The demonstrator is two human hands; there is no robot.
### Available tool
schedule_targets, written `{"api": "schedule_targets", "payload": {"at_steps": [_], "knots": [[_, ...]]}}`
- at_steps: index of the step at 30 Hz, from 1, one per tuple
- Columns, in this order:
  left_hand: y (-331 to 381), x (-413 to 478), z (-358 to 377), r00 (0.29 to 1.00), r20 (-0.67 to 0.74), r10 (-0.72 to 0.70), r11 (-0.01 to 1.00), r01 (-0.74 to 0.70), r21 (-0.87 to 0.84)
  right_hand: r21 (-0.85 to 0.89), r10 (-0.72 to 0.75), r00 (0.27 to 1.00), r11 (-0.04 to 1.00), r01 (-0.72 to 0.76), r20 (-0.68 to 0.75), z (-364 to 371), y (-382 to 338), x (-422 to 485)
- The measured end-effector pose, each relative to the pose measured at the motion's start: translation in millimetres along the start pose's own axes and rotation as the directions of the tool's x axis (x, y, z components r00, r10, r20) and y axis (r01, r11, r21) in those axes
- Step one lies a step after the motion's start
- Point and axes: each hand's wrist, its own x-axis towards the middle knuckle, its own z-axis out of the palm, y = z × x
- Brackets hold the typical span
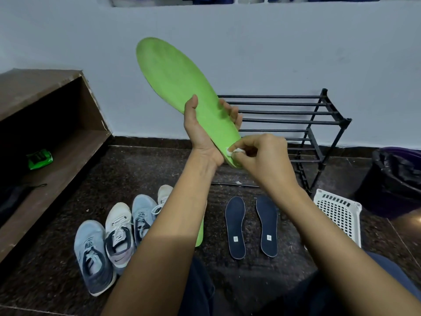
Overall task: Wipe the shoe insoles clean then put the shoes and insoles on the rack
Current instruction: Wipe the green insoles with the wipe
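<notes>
Left hand (200, 135): raised in front of the rack (319, 124), fingers clasping green insole (180, 92) near its heel, toe end tilted up and leftward. Right hand (262, 153): fingers pinching white wipe (235, 151) against the insole's heel end. Second green insole (200, 233): nearer than the rack, mostly hidden behind left forearm. Dark insoles (235, 226) and shoes (118, 233): on floor before the rack, open floor between.

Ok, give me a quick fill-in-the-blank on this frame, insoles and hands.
The insole in the left hand is ____.
The wipe in the right hand is ____.
____ dark blue insoles lie near the basket.
The four shoes stand on the ____, not the rack.
Missing words: green; white; two; floor.
</notes>
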Motion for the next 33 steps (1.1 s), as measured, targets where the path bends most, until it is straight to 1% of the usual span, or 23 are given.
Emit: {"api": "schedule_targets", "payload": {"at_steps": [2,3,6,9,10,11,14,15,17,18,21,24,27,28,30,33], "knots": [[-4.2,-1.5,0.7,1.000,-0.006,-0.030,1.000,0.030,-0.001,0.098,-0.007,0.999,0.995,0.010,-0.034,1.2,-2.3,-2.2],[-8.5,-2.6,2.1,0.998,-0.017,-0.056,0.998,0.056,0.011,0.104,-0.021,0.997,0.994,0.029,-0.072,2.9,-1.9,-2.3],[-23.9,-5.8,6.2,0.994,-0.056,-0.089,0.992,0.093,0.085,0.060,-0.022,0.983,0.998,0.034,-0.183,7.6,6.3,3.8],[-30.3,-8.5,8.6,0.994,-0.060,-0.094,0.987,0.101,0.127,0.008,-0.031,0.967,0.999,0.035,-0.254,9.0,9.4,5.6],[-28.5,-8.6,8.2,0.993,-0.064,-0.096,0.988,0.103,0.119,0.015,-0.039,0.970,0.999,0.044,-0.242,8.7,7.9,3.8],[-25.6,-8.2,7.0,0.993,-0.072,-0.092,0.989,0.100,0.109,0.051,-0.025,0.980,0.998,0.036,-0.198,7.1,5.5,1.6],[-14.1,-5.9,1.7,0.994,-0.091,-0.062,0.994,0.070,0.089,0.213,0.029,1.000,0.977,-0.029,0.003,2.8,-0.4,-4.1],[-10.8,-5.3,0.5,0.995,-0.086,-0.058,0.996,0.064,0.069,0.259,0.030,0.999,0.965,-0.037,0.028,3.2,-1.8,-5.7],[-7.7,-4.7,-0.7,0.995,-0.081,-0.056,0.997,0.059,0.040,0.315,0.023,1.000,0.949,-0.021,-0.004,7.7,-2.5,-6.9],[-8.2,-4.9,-0.9,0.995,-0.083,-0.053,0.998,0.057,0.042,0.312,0.014,0.999,0.950,0.000,-0.043,11.3,-2.2,-6.5],[-14.6,-9.3,-0.2,0.994,-0.087,-0.068,0.995,0.075,0.072,0.211,-0.034,0.984,0.975,0.072,-0.176,21.3,1.8,-0.7],[-19.7,-13.7,1.0,0.990,-0.108,-0.094,0.986,0.108,0.129,0.145,-0.064,0.968,0.984,0.101,-0.243,25.6,8.7,8.7],[-22.8,-17.3,1.5,0.984,-0.132,-0.116,0.977,0.137,0.165,-0.068,-0.175,0.939,0.985,0.162,-0.298,31.9,15.4,12.9],[-23.6,-18.4,1.5,0.982,-0.144,-0.123,0.973,0.148,0.175,-0.091,-0.177,0.936,0.983,0.157,-0.303,32.4,16.3,13.1],[-23.7,-18.7,-0.6,0.977,-0.158,-0.141,0.969,0.169,0.178,-0.006,-0.099,0.965,0.995,0.100,-0.242,28.4,13.7,11.8],[-18.3,-14.3,-5.0,0.974,-0.157,-0.165,0.971,0.188,0.149,0.130,0.022,0.999,0.991,-0.017,-0.037,16.7,11.0,7.7]]}}
